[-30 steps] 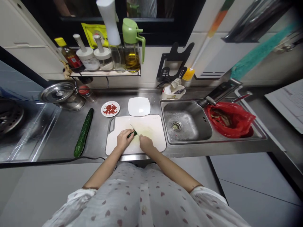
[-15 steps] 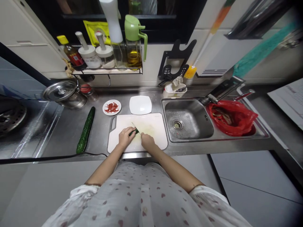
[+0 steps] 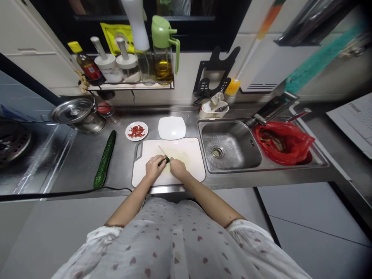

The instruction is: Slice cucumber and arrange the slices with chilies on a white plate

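My left hand (image 3: 154, 167) is curled over a short green vegetable piece (image 3: 166, 159) on the white cutting board (image 3: 186, 155), pinning it down. My right hand (image 3: 177, 169) is closed round the handle of a knife (image 3: 162, 152), whose blade slants up and left across the green piece. Pale green cut bits lie on the board just right of the blade. Both hands sit near the board's front edge.
A whole cucumber (image 3: 105, 159) lies left of the board. Behind it stand a saucer of chopped red chilli (image 3: 136, 131) and a white square plate (image 3: 171, 127). A sink (image 3: 230, 145) and a red bag (image 3: 283, 142) are to the right. A lidded pot (image 3: 77, 115) is at back left.
My right hand and the knife have shifted slightly left toward my left hand. The left hand stays on the green piece.
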`<action>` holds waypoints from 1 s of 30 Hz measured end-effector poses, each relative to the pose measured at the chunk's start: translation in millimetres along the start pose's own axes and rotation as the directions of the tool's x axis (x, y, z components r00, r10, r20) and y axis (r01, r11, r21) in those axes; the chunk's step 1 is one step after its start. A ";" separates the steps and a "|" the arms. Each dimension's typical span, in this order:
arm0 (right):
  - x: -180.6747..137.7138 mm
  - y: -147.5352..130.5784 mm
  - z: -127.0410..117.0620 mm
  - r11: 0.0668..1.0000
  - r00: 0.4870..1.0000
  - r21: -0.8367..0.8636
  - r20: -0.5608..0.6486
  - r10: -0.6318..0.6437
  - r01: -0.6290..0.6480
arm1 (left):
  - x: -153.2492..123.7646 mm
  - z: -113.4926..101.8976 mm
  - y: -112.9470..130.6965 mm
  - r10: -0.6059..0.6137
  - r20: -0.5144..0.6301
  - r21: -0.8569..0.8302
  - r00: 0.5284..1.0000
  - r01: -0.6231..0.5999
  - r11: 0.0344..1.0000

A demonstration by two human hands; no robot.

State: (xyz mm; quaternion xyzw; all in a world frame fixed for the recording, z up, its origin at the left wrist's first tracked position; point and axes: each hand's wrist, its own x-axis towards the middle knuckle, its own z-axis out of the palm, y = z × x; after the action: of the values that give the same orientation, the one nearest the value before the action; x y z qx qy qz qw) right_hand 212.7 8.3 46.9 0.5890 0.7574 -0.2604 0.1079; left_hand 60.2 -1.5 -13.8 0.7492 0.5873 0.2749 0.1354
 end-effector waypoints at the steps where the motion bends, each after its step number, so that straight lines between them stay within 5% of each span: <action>1: -2.3 0.8 1.2 1.000 1.000 -0.007 -0.001 0.006 -0.006 | -0.1 0.4 -0.1 -0.001 -0.002 0.001 1.000 0.001 1.000; 30: -80.7 45.0 3.1 0.997 0.993 -0.038 0.089 0.076 -0.073 | -0.3 -1.6 -2.4 0.025 0.018 -0.010 1.000 -0.025 1.000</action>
State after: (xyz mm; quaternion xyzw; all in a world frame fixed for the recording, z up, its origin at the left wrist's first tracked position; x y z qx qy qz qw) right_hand 277.8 -53.2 70.2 0.6025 0.7336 -0.2694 0.1618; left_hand 57.3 -1.3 -13.8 0.7581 0.5754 0.2727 0.1407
